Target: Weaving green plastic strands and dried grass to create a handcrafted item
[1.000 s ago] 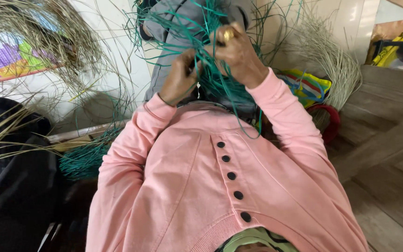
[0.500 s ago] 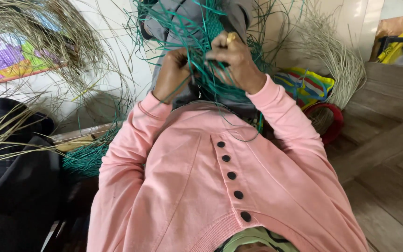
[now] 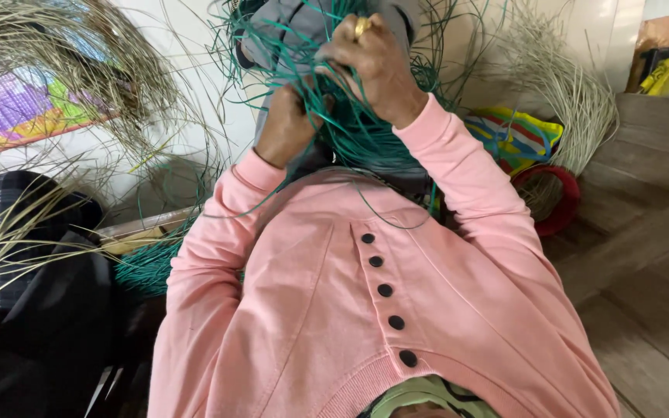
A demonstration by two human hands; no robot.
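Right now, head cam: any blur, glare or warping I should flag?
Head view: soft even daylight, no glare; wide-angle warp bends the edges; right hand and left hand slightly soft in the green strands; pink sweater sharp.

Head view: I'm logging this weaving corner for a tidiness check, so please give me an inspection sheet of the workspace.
Surface: wooden floor at right, pale tiles at left.
Job's things: green strands bunched over the lap.
Clutter: pale dry grass bundles, spare green bundle, striped bag, red-rimmed basket, dark cloth.
Grippers: left hand and right hand both grip the green strands; a ring shows on the right.
Cables: nothing seen.
Surroundings: colourful mat at upper left.
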